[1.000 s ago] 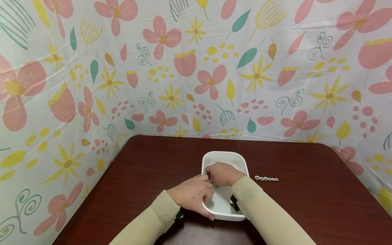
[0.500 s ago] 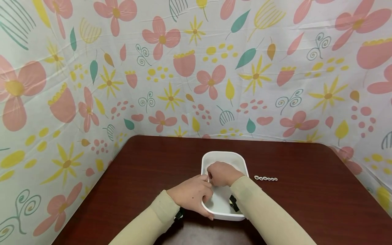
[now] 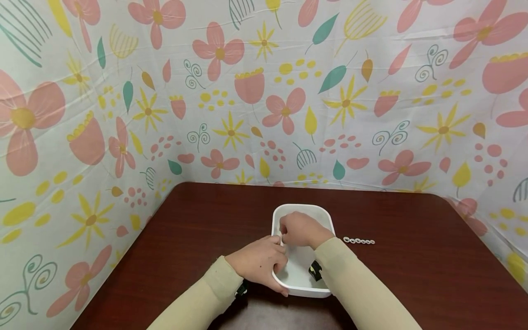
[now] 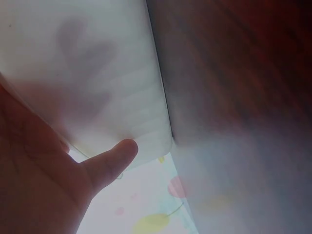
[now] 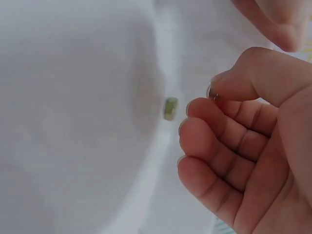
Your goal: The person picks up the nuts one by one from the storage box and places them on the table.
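Note:
A white plastic basin (image 3: 301,291) sits on the table, and my left hand (image 3: 260,260) grips its left rim. Those fingers hook over the edge, while the thumb (image 4: 114,161) lies along the outer wall in the left wrist view. Inside the basin, near its left wall, is my right hand (image 3: 300,229). Its thumb and index finger pinch a small silvery piece (image 5: 211,91), mostly hidden by the fingertips; I cannot tell its kind. Just beyond the curled fingers in the right wrist view, a small greenish-yellow piece (image 5: 170,108) shows against the white basin.
Right of the basin, several small whitish rings (image 3: 359,240) lie in a row on the dark red-brown table (image 3: 412,275). A flower-printed cloth (image 3: 284,68) hangs behind the table and along its left side.
My right hand has risen slightly toward the basin's far end and shifted a little right. The left hand keeps its grip on the rim, and the row of rings is unchanged.

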The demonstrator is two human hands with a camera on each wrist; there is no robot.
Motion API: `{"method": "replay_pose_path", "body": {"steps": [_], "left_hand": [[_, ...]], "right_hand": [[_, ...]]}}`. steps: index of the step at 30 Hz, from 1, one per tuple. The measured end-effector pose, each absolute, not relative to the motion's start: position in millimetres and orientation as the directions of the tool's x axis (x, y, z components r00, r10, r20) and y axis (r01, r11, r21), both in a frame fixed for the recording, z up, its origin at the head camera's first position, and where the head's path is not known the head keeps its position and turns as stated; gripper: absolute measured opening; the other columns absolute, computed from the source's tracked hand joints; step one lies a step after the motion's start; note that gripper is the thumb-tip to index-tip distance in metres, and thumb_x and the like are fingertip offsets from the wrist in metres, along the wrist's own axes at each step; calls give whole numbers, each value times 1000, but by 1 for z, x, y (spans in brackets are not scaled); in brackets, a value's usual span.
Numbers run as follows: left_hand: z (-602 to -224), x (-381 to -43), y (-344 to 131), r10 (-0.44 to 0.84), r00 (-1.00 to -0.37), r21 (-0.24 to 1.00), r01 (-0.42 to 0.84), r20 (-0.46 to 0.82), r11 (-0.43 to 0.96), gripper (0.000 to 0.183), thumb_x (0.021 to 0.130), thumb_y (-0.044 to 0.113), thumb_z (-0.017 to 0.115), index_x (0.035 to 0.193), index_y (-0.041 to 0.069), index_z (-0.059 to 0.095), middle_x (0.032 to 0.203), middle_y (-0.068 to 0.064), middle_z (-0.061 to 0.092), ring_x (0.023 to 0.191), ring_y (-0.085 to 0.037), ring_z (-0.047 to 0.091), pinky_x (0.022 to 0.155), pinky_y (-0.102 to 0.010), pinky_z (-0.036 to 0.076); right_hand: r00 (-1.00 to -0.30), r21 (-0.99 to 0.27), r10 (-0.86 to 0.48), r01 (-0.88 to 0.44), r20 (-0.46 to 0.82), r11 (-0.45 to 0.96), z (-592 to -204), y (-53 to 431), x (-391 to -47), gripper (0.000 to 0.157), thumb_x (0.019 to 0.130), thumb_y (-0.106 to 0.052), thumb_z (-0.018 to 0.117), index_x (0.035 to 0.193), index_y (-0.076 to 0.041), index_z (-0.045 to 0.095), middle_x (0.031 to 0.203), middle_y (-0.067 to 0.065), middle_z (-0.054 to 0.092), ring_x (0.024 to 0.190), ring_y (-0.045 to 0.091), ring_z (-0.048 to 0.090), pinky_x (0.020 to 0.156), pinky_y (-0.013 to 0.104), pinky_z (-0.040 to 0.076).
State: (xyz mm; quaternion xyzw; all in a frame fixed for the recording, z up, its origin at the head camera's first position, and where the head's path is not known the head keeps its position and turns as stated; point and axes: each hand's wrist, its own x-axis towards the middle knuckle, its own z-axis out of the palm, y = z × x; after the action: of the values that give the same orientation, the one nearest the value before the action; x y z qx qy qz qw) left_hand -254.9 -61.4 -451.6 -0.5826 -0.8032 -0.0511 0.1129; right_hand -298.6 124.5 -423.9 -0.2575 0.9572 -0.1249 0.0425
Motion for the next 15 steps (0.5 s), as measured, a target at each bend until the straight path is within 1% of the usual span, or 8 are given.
{"method": "replay_pose_path", "body": {"steps": [4,11,15], "left_hand": [[-452,-255,-61,926,-294,-47,949,237,313,59,65,74,79,57,28,43,66,20,36,76,-6,33,77,-19,33],[-450,-254,-61,925,-305,-45,945,225,323,59,65,74,79,57,27,43,65,20,36,74,-6,33,76,-19,33],[-449,-254,-61,925,-308,-54,943,223,327,59,65,74,79,58,27,43,65,20,35,74,-6,33,76,-19,33]], "right_hand": [[-866,-252,-501,-488,18,835,-417,125,-297,14,81,-8,67,77,-21,63,68,-10,56,60,11,49,58,30,42],[-863,-246,-504,-499,46,831,-397,128,-290,20,84,-9,66,71,-22,61,60,-9,53,56,9,44,55,28,38],[-867,-259,-497,-490,45,832,-384,132,-286,19,84,-9,64,73,-23,60,61,-8,54,54,9,44,53,27,38]]}}
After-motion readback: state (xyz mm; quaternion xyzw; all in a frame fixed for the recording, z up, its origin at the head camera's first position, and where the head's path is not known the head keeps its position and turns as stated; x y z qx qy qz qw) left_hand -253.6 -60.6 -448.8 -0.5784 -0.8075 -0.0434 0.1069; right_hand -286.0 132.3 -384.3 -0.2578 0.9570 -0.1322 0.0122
